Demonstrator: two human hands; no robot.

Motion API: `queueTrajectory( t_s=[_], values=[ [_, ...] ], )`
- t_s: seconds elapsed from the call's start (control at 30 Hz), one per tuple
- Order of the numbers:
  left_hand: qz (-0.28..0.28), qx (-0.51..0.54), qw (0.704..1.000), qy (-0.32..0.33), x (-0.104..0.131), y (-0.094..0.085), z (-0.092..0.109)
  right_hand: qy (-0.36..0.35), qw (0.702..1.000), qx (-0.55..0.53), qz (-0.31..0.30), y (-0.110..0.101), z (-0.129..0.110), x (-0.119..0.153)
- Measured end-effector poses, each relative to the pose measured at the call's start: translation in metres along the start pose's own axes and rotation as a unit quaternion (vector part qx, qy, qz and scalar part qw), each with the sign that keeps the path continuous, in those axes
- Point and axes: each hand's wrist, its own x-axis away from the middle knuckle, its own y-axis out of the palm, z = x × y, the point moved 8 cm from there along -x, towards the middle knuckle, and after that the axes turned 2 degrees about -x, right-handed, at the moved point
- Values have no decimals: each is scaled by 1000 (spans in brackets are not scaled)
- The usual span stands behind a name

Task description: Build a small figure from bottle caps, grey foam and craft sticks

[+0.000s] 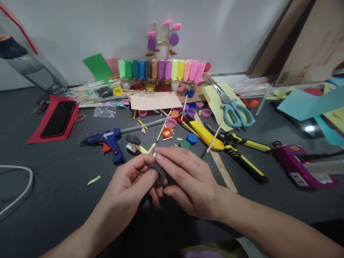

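A small dark grey curved piece of clay (160, 176) is pinched between the thumb and fingers of my left hand (134, 177). My right hand (189, 179) lies against the piece's upper right side, its fingers stretched out close together and the thumb a little apart below. A small bit of white shows at the fingertips. Just beyond my hands lie a dark grey oval piece (133, 139) and a white piece (131, 147), beside pale yellow strips (150, 148).
A blue glue gun (114, 143) lies left of centre, a phone (58, 119) on red paper farther left. Bottle caps, a yellow cutter (205, 134), pliers (244, 163) and scissors (236, 113) lie ahead and right. Clay packets (161, 70) line the back. A purple device (303, 168) is at right.
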Motion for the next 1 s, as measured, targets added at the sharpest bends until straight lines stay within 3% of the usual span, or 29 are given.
queueTrajectory(
  t_s=[0.23,0.7,1.0],
  values=[
    [26,-57,998,-4,2,-2,3,-26,999,25,-7,3,-4,-1],
    [42,-26,999,5,1,-4,1,-20,998,54,-35,12,-6,1],
    [24,-26,999,12,1,-2,2,15,999,-30,-24,6,3,1]
  ],
)
